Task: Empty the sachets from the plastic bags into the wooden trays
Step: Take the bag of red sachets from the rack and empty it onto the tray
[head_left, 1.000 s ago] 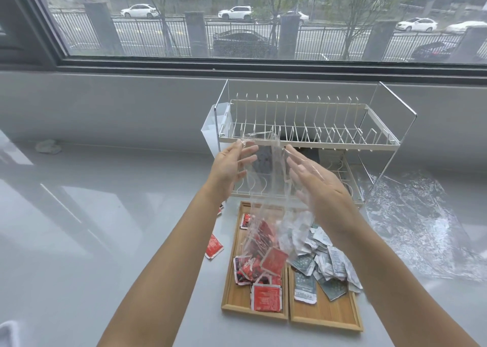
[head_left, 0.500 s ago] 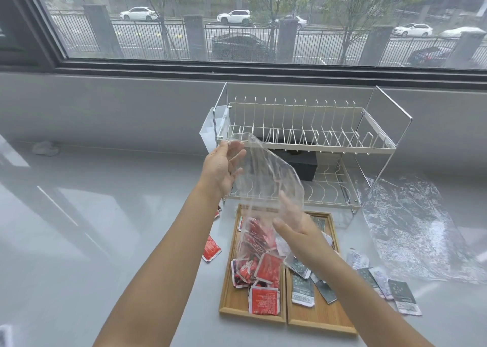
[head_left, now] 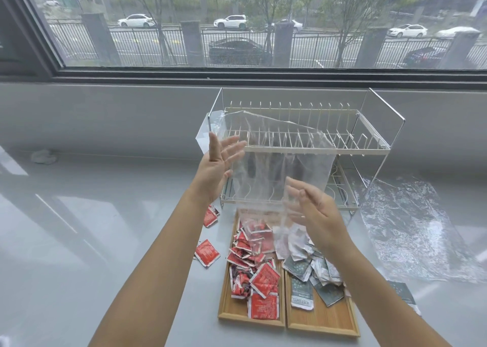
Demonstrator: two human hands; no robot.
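Note:
A clear plastic bag point(head_left: 279, 162) hangs spread wide in the air in front of the dish rack, its lower end trailing down over the trays. My left hand point(head_left: 218, 167) is at the bag's left edge, fingers straight and spread, touching the film. My right hand point(head_left: 313, 209) is at the bag's lower right with curled fingers gathering the film. Below, the left wooden tray point(head_left: 237, 317) holds a heap of red sachets point(head_left: 263, 278). The right wooden tray point(head_left: 324, 325) holds grey-green sachets point(head_left: 303, 291). Two red sachets point(head_left: 207, 253) lie on the table left of the trays.
A two-tier wire dish rack point(head_left: 369, 149) stands behind the trays against the window ledge. Another clear plastic bag point(head_left: 411, 228) lies flat on the table at the right, with a grey sachet point(head_left: 400, 294) near it. A crumpled white scrap point(head_left: 43, 157) sits far left.
My right hand has risen from just above the trays to the bag's lower right. My left hand's fingers have straightened. The bag has spread out wider.

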